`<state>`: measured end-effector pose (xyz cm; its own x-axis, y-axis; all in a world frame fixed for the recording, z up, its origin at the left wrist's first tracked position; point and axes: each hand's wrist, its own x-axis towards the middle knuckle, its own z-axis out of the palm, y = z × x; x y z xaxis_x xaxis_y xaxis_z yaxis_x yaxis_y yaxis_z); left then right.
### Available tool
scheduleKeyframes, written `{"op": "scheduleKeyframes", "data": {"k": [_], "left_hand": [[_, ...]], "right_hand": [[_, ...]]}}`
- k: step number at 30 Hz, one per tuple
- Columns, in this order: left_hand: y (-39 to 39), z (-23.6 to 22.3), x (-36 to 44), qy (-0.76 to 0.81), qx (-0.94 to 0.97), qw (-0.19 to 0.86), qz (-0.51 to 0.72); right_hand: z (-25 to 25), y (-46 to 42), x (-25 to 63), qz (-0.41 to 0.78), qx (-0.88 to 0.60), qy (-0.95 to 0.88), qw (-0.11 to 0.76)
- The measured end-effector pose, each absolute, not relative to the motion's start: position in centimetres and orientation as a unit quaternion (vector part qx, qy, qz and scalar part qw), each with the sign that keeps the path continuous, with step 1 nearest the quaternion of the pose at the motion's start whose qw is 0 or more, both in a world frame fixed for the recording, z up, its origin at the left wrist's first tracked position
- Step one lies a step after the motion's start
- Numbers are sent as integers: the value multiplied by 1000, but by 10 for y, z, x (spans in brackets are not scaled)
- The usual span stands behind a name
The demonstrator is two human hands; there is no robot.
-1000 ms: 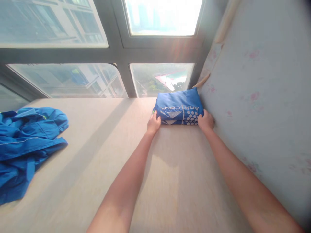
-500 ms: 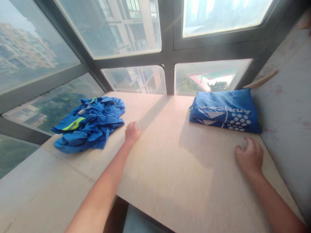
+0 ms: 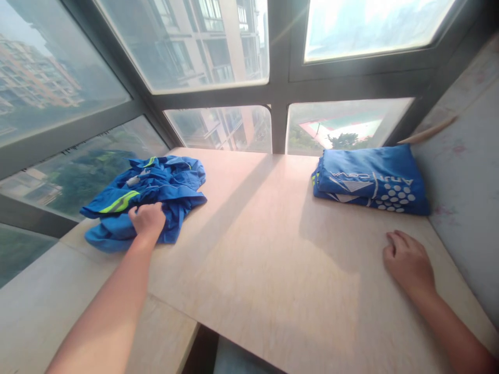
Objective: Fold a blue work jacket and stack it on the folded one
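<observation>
A crumpled blue work jacket with yellow-green reflective strips lies on the left of the tabletop. My left hand is on the near part of it, fingers bent down into the cloth; their tips are partly hidden. To the right, a neatly folded blue garment with white lettering and dots lies against the wall. My right hand rests on the tabletop just in front of that bundle, apart from it. Its fingers are loosely bent, with nothing in them.
The pale tabletop stretches between the two bundles, with a dark gap below its near edge. Grey-framed windows stand behind and to the left. A patterned wall bounds the right side.
My left hand has moved left from the bare tabletop onto the crumpled jacket. My right hand has drawn slightly back from the folded garment, its thumb closer to the fingers. The view has shifted a little.
</observation>
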<state>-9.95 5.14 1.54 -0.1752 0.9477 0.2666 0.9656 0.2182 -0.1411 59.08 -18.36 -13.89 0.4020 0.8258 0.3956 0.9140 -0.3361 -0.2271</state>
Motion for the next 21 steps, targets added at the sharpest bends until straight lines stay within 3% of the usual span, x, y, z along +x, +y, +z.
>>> {"op": "scheduleKeyframes", "data": {"k": [4, 8, 15, 17, 21], "left_hand": [[36, 8, -53, -736, -650, 116, -149], [-13, -17, 25, -679, -683, -71, -260], [-162, -49, 170, -473, -813, -241, -240], [-196, -39, 191, -404, -859, -231, -214], [-214, -15, 189, -426, -877, -88, -205]], "right_hand": [[-139, -183, 591, -132, -792, -556, 214], [-136, -182, 588, -129, -795, -550, 221], [-120, -194, 570, -96, -768, -577, 261], [-114, -207, 556, -77, -760, -581, 281], [-102, -261, 511, -23, -739, -588, 327]]}}
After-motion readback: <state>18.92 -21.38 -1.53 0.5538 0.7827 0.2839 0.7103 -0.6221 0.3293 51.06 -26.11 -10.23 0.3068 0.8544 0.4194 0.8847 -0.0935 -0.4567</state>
